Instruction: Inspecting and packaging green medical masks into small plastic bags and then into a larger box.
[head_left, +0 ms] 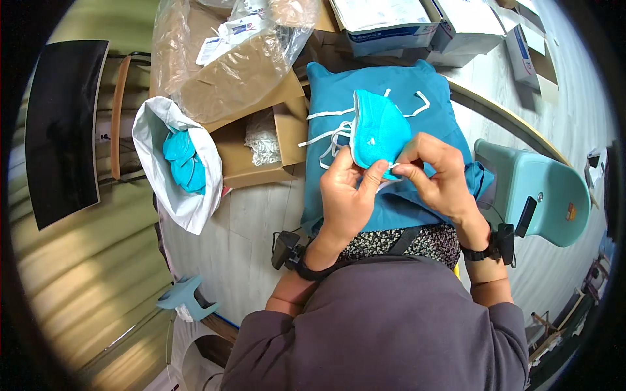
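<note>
A bright turquoise cup-shaped face mask with a white edge is held over my lap. My left hand is closed on its lower left edge, thumb in front. My right hand pinches the mask's bottom edge, where a small white bit shows between the fingertips; whether that is a strap end I cannot tell. Beneath lies a teal cloth-covered cushion. Loose white straps spread over it, left of the mask and beyond it.
At left stands a white sack containing turquoise masks. Behind it are a plastic-lined carton and a cardboard box holding white strands. White-and-blue boxes line the far side. A pale teal plastic chair is at right.
</note>
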The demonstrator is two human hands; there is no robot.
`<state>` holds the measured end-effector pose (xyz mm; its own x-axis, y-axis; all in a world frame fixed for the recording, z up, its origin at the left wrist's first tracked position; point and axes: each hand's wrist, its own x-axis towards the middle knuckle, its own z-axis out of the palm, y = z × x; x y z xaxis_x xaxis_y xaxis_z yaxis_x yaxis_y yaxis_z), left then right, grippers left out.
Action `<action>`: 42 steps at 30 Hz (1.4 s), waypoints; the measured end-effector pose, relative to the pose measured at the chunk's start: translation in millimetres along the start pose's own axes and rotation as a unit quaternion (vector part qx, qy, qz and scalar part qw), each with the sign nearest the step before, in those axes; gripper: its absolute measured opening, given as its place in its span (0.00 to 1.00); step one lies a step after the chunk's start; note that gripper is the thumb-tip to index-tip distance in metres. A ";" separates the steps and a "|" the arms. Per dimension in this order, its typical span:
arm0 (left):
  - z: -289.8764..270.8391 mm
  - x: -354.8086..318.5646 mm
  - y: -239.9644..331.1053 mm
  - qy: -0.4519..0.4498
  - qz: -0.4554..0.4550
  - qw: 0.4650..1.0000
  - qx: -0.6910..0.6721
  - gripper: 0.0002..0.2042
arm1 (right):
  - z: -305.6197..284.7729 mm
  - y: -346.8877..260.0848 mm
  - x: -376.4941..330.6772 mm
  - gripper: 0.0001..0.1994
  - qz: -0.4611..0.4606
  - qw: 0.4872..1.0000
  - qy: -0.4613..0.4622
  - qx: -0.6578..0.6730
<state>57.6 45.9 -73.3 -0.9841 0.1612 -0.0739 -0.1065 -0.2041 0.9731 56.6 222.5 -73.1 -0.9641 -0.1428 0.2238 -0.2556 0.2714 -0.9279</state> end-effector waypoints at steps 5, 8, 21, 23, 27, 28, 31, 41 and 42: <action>-5.5 -7.9 16.3 -0.013 -0.053 0.998 0.035 0.12 | -6.0 36.9 2.5 0.06 0.044 0.994 0.082 -0.055; -21.4 -13.2 31.6 -0.032 -0.080 0.996 0.033 0.11 | -26.0 61.9 0.1 0.05 0.110 0.977 0.167 -0.071; -27.7 15.8 59.6 -0.207 0.185 0.841 0.464 0.09 | -46.8 -12.8 4.1 0.17 -0.001 0.996 -0.055 0.063; -27.0 16.3 57.0 -0.170 0.205 0.834 0.484 0.10 | -35.8 -21.2 2.8 0.17 -0.075 0.995 -0.052 -0.030; -21.2 12.1 45.4 0.026 0.161 0.886 0.434 0.14 | -20.8 -16.1 -8.7 0.15 -0.104 0.988 0.062 -0.093; -22.8 10.0 40.0 0.095 0.124 0.904 0.397 0.15 | -20.2 -14.2 -9.9 0.16 -0.125 0.982 0.071 -0.120; -39.8 6.0 43.8 -0.014 -0.168 0.984 0.060 0.12 | -15.2 -13.5 -12.3 0.21 -0.190 0.961 0.077 -0.186; -46.4 -2.9 23.0 -0.054 -0.153 0.972 0.168 0.05 | 1.5 -1.6 -27.7 0.18 -0.193 0.977 -0.051 -0.068; -44.6 -5.0 20.5 -0.060 -0.111 0.966 0.227 0.05 | -1.0 3.3 -29.5 0.17 -0.182 0.982 -0.041 -0.029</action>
<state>54.0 -2.1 -62.7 -0.9181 0.2678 -0.2922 -0.2131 0.2881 0.9336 84.1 228.5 -82.4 -0.7999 -0.3158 0.5103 -0.5880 0.2423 -0.7717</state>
